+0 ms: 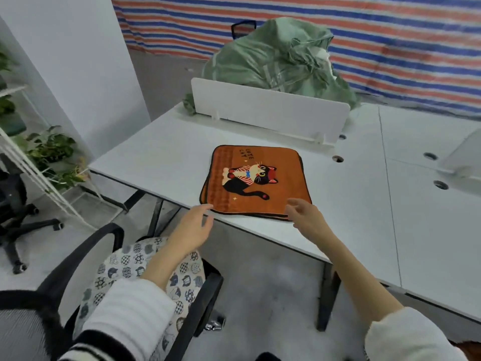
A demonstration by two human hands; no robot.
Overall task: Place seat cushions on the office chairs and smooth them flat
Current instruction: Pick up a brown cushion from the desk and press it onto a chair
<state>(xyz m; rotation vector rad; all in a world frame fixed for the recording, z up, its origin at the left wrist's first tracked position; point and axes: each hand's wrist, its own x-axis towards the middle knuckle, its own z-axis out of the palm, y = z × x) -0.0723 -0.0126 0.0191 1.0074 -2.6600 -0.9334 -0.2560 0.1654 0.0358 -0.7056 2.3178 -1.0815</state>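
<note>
A square orange plush seat cushion printed with a black cat (pixel 256 182) lay flat on the white laminate desk (pixel 161 162), its near edge close to the desk's front edge, which put it within easy reach of someone standing at the chair. From the cushion's centre, the left hand (pixel 194 225) hovered at about seven o'clock, just off the near left corner, and the right hand (pixel 305 213) at about five o'clock, over the near right corner. Both hands were spread loosely, fingers relaxed and slightly bent, holding nothing; whether the fingertips touched the fabric could not be told. Their placement at the two near corners suggested a two-handed lift, which would keep the soft pad from folding.

At roughly seven o'clock from the orange cushion, below the desk edge, stood a black-armed office chair (pixel 86 246) whose seat already carried a pale cushion patterned with small cat faces (pixel 140 269); the left forearm crossed above it. That cushion looked settled, so the orange one was probably meant for another chair, perhaps the black swivel chair (pixel 13 204) at the far left, nine o'clock.

Behind the orange cushion, at twelve o'clock, a low white divider panel (pixel 270 108) stood upright, with a bulky green woven sack (pixel 281 58) beyond it.
</note>
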